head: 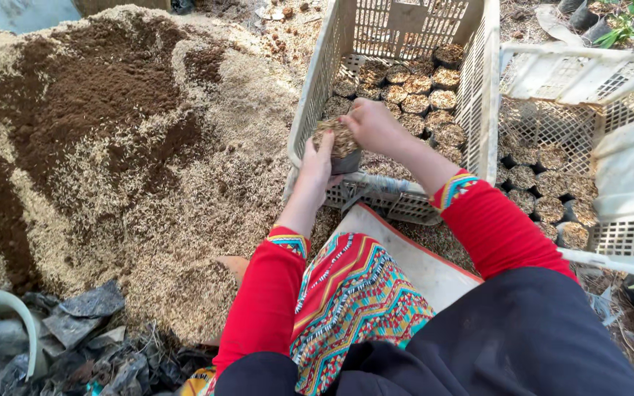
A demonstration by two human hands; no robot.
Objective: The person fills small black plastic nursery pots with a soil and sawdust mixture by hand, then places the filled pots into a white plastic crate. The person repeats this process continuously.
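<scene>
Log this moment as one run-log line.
left hand: holds filled black pot | right hand: on pot top | white crate: part-filled with pots

- Small black nursery bag (pixel 343 152), filled to the brim with tan husk mix, held upright between both hands just above the near rim of the white slatted crate (pixel 315 88).

Crate (pixel 310 110) front rim blocks low entry; open above filled pots (pixel 420 92).

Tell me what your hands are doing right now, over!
Left hand holds small black bag of husk mix. Right hand presses its top. White crate of filled bags just behind. Nothing blocking.
</scene>
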